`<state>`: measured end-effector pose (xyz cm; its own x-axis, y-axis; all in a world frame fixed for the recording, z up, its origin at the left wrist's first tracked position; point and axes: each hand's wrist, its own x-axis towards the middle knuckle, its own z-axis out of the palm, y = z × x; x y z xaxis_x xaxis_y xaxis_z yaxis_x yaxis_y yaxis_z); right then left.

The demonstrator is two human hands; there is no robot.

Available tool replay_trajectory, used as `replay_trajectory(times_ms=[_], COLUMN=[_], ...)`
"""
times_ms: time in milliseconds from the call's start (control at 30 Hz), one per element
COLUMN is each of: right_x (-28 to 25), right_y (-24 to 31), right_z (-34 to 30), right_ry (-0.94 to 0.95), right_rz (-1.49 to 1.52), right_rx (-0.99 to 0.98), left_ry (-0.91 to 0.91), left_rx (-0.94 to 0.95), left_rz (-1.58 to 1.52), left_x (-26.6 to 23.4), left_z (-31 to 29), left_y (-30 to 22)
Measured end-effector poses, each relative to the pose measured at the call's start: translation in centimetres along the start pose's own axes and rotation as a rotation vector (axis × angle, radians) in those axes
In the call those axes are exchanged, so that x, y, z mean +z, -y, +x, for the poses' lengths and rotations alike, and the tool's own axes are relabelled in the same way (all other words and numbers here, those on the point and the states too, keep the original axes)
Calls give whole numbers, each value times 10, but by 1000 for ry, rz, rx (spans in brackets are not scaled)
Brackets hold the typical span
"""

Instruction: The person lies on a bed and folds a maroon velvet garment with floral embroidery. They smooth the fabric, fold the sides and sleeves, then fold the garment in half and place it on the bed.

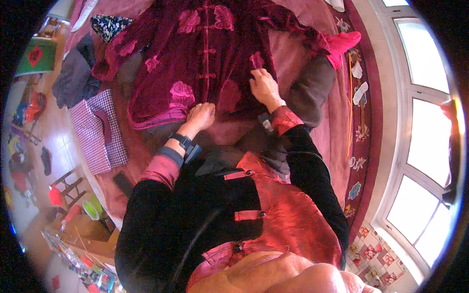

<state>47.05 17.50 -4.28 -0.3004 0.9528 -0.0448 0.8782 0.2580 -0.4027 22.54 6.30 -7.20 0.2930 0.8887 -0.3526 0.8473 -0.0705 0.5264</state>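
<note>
A dark maroon velvet jacket (195,53) with pink flower patches and knotted cloth fastenings lies spread on the bed before me. My left hand (200,116) is at its lower hem near the middle front, fingers closed on the cloth edge. Further up, on the jacket's right front panel near a flower patch, rests my right hand (266,89); its fingers lie stretched over the velvet. The jacket's right sleeve ends in a bright pink-red cuff (342,48). A dark watch (183,141) is on my left wrist.
Pink bedding (332,132) lies under everything. To the left are a folded checked cloth (100,134), dark grey clothing (75,73) and a dark flat object (123,183). A brown garment (310,93) lies beside the jacket. A windowsill edge (383,146) runs along the right.
</note>
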Motion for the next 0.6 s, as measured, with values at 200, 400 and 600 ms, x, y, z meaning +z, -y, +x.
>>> replay_trajectory(times_ms=[200,400,600], right_x=[37,44,45], right_y=[29,-10,-9], right_z=[36,36,48], right_ry=[32,-13,-102], right_rz=[-205,-370,-257], right_rx=[-8,127,324], left_ry=[-56,17,-3], left_rx=[43,12,52], left_rz=[-118,-127,-113], left_x=[1,1,0], left_z=[4,6,7], left_y=[3,4,4])
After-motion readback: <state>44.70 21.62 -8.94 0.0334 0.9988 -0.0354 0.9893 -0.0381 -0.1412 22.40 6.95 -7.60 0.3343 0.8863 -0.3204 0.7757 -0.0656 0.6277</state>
